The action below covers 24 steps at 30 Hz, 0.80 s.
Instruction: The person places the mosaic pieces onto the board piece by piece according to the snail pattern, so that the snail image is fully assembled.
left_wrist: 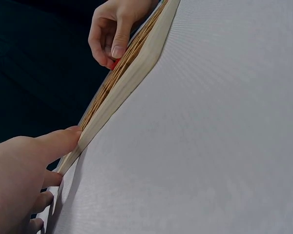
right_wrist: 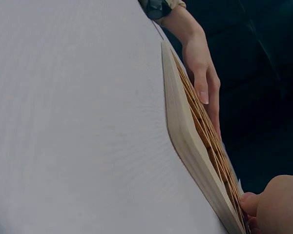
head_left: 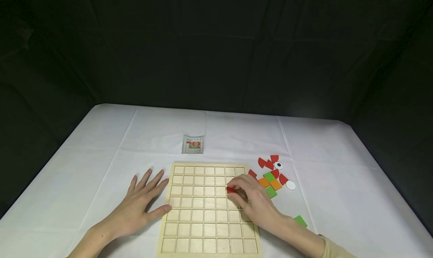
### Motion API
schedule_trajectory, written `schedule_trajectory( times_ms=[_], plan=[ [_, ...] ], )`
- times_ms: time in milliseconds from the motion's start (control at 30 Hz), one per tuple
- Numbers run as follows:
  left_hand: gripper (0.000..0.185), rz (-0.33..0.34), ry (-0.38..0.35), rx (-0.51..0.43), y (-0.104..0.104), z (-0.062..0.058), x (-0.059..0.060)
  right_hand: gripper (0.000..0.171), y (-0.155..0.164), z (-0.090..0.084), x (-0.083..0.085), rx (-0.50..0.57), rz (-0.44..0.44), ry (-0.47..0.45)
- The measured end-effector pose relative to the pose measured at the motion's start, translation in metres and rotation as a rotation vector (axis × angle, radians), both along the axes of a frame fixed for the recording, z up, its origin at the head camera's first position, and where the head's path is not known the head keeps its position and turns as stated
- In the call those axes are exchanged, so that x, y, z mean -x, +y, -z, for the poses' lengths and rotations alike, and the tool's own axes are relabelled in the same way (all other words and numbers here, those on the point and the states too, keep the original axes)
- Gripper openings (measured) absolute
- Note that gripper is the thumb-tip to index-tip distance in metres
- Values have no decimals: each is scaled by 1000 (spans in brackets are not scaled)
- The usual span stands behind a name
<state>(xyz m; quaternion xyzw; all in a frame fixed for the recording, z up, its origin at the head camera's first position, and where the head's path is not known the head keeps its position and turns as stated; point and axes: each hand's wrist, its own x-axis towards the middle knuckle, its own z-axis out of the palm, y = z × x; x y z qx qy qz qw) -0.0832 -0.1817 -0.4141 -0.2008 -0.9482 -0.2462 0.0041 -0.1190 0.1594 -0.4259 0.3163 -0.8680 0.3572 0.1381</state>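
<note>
A pale wooden grid board [head_left: 209,210] lies flat on the white table. My left hand [head_left: 141,202] rests flat beside the board's left edge, fingers spread, with the thumb against the edge. The left wrist view shows that thumb [left_wrist: 63,141] against the board's rim [left_wrist: 136,73]. My right hand [head_left: 247,196] hovers over the board's right columns and pinches a small red piece [head_left: 231,190] at its fingertips. That red piece [left_wrist: 114,63] shows under the right hand [left_wrist: 112,29] in the left wrist view. In the right wrist view the board [right_wrist: 193,141] runs between my left hand [right_wrist: 202,73] and right hand [right_wrist: 276,204].
A pile of loose pieces [head_left: 272,175], red, orange, green and white, lies right of the board. One green square [head_left: 300,220] sits alone near my right forearm. A small pattern card [head_left: 193,144] lies beyond the board. Dark cloth walls surround the table.
</note>
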Motion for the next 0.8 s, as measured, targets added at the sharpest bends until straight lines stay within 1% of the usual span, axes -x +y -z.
schedule_trajectory(
  times_ms=[167, 467, 667, 800],
  plan=[
    [73, 0, -4, -2, 0, 0, 0, 21, 0, -1, -1, 0, 13, -11],
    [73, 0, 1, -3, -1, 0, 0, 28, -1, -3, -4, -20, 28, -46],
    [73, 1, -4, -9, -1, 1, 0, 29, 9, -5, -9, -23, 56, -94],
    [72, 4, 2, -2, -1, 1, 0, 28, 24, -5, -14, -32, 92, -59]
  ],
)
